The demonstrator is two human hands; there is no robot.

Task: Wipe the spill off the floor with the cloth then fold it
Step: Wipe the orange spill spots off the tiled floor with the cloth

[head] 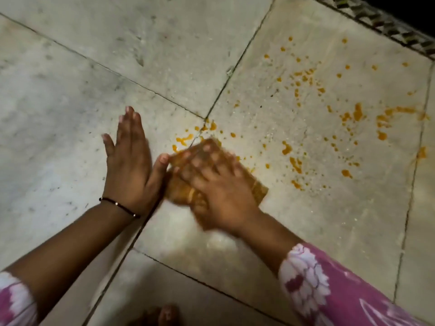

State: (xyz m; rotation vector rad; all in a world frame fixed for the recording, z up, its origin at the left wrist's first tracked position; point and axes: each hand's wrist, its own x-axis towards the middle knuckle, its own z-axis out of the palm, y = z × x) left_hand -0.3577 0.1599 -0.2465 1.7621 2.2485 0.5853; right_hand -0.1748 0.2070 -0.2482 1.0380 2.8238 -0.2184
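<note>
wiping was barely begun: right hand (219, 184) pressed flat on the cloth (256, 187), left hand (131, 161) open (idle); spill (357, 111) remained toward two o'clock, folding undone.

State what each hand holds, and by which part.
The right hand presses flat on top of the stained brown cloth; whether it grips is blurred. The left hand holds nothing.

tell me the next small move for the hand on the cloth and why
Probably slide the cloth away and to the right. The right hand presses it flat near the tile joint, while most orange spill is unwiped on that side. The left hand rests flat on the floor beside it.
</note>
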